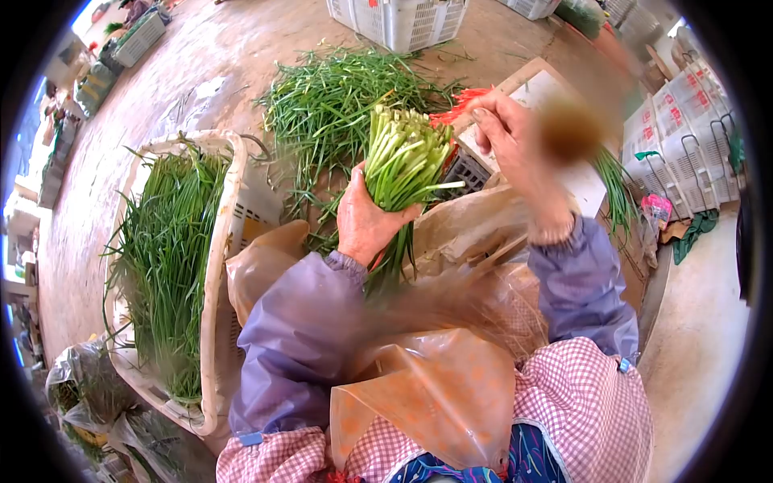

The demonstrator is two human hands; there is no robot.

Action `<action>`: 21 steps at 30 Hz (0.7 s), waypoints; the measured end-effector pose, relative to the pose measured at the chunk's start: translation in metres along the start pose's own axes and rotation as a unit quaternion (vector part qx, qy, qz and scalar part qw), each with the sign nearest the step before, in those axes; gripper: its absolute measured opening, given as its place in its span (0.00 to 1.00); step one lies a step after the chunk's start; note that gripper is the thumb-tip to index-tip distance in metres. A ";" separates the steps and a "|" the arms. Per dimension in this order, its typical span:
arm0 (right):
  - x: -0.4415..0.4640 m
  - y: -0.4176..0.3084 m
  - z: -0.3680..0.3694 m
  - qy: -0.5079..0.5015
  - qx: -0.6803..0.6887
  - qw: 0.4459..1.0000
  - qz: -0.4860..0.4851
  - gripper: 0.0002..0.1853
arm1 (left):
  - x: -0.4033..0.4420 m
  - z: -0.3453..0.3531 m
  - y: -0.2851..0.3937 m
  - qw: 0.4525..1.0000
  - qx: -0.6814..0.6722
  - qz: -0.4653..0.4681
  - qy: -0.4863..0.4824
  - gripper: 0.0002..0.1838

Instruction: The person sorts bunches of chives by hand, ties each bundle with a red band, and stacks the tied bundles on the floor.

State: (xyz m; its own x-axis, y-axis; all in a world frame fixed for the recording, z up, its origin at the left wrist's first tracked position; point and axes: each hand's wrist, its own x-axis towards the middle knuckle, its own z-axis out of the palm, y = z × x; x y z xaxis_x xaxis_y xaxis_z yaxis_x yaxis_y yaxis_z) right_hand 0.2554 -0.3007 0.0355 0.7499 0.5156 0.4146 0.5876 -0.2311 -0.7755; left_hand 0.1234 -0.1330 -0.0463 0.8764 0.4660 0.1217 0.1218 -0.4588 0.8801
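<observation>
One bundle (409,157) within left fingers (356,187)

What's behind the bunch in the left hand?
Beyond the bunch, a pile of loose greens shows, with red strips to its right. Whatever lies directly behind the bunch and the left hand is covered.

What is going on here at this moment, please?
The left hand grips a bunch of green stalks, pale ends upward. The right hand is raised, partly curled, apart from the bunch; whether it holds anything is unclear. Beyond lies a loose pile of greens, and a white basket with more long leaves stands on the left.
</observation>
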 end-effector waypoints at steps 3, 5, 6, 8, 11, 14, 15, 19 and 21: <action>-0.035 -0.034 0.008 0.025 0.089 0.993 0.071 0.05 | -0.001 0.001 -0.001 1.000 -0.019 0.018 0.010 0.44; -0.052 -0.049 0.016 -0.004 0.038 0.999 -0.010 0.04 | 0.000 0.004 -0.006 0.999 -0.020 0.029 0.011 0.44; -0.055 -0.052 0.025 -0.004 0.025 0.998 -0.053 0.05 | 0.000 0.006 -0.008 0.999 -0.028 0.027 0.023 0.44; -0.055 -0.046 0.045 0.035 -0.144 0.970 -0.193 0.04 | 0.000 0.007 -0.010 0.999 -0.013 0.015 0.038 0.44; -0.049 -0.041 0.056 -0.009 -0.268 0.946 -0.181 0.05 | -0.001 0.009 -0.012 0.997 0.015 0.021 0.073 0.43; -0.046 -0.039 0.069 0.017 -0.295 0.936 -0.192 0.06 | 0.004 0.008 -0.016 0.995 0.022 0.008 0.094 0.42; -0.046 -0.040 0.072 0.026 -0.304 0.933 -0.190 0.05 | 0.003 0.008 -0.017 0.995 0.022 0.008 0.096 0.42; -0.046 -0.037 0.084 -0.002 -0.299 0.940 -0.164 0.06 | -0.002 0.006 -0.009 0.993 0.068 -0.036 0.087 0.42; -0.046 -0.029 0.090 0.014 -0.308 0.939 -0.151 0.05 | -0.001 0.008 -0.011 0.990 0.082 -0.002 0.118 0.38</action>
State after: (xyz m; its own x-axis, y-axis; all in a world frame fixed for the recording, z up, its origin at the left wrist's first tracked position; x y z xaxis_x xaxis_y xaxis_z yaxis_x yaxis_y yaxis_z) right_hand 0.1764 -0.2430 -0.0036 0.5239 0.6143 0.5901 0.8324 -0.5163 -0.2015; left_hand 0.1249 -0.1349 -0.0598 0.7451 0.6225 0.2395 0.2160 -0.5650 0.7963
